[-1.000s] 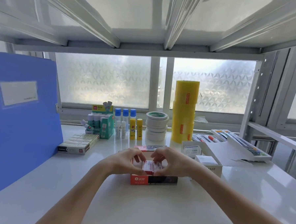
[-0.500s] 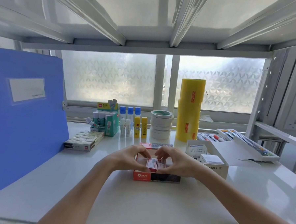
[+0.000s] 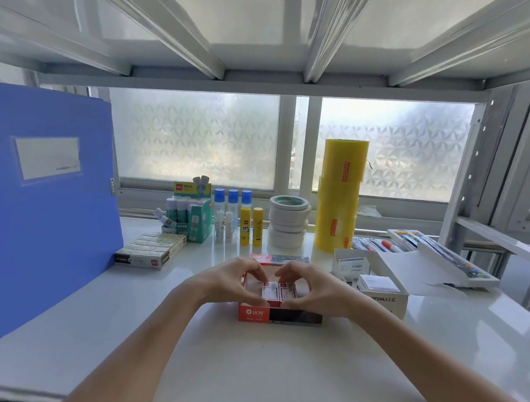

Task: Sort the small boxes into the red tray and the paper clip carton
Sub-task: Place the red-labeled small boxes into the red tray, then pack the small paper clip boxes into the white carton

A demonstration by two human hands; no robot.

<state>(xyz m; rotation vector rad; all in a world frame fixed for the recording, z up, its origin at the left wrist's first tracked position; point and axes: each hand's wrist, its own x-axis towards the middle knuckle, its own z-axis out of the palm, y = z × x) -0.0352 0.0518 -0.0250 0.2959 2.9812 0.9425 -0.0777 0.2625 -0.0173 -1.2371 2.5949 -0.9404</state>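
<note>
A red tray [image 3: 251, 313] with a dark right half on its front wall sits mid-shelf. Inside it lie two small red-and-white boxes [image 3: 279, 290] side by side. My left hand [image 3: 231, 283] curls around their left side, thumb at the near edge and fingers at the far edge. My right hand [image 3: 317, 288] mirrors it on the right. Both hands press on the small boxes. To the right stands an open white paper clip carton [image 3: 384, 299] holding two small white boxes [image 3: 377, 283].
A blue folder [image 3: 42, 207] stands at the left. A flat pack of small boxes [image 3: 150, 250] lies beside it. Glue sticks [image 3: 247, 226], white tape rolls [image 3: 287, 222], a tall yellow tape stack [image 3: 339, 195] and pen trays [image 3: 439, 256] line the back and right.
The hands and small boxes stay in the tray as before; only the camera has tilted slightly, lifting the view.
</note>
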